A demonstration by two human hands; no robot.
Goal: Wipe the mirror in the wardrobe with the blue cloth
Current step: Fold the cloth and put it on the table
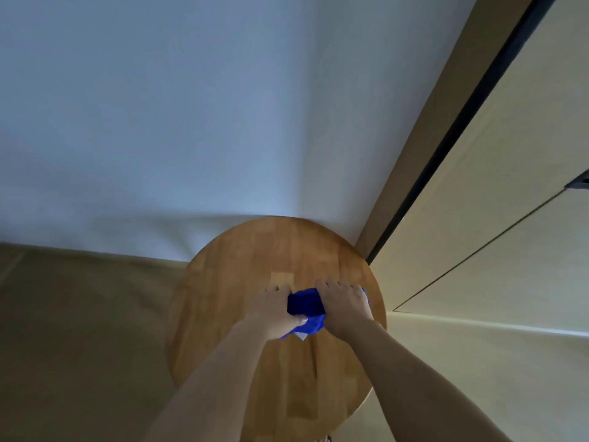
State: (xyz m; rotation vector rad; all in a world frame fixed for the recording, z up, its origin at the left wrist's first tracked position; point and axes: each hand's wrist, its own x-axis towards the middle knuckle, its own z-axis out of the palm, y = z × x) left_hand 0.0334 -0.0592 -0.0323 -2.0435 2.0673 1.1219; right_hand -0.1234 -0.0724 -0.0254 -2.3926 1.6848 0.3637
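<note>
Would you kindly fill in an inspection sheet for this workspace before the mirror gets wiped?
Surface: round wooden table top, against a pale wall.
Job's things: crumpled blue cloth on the table; mirror not in view.
Clutter: nothing seen.
Grippers: left hand and right hand both grip the cloth.
Cables: nothing seen.
Surroundings: cream wardrobe doors on the right, shut; tan floor.

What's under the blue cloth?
The cloth lies on a round wooden table, gripped by the left hand and right hand. Whatever lies beneath it is covered.
</note>
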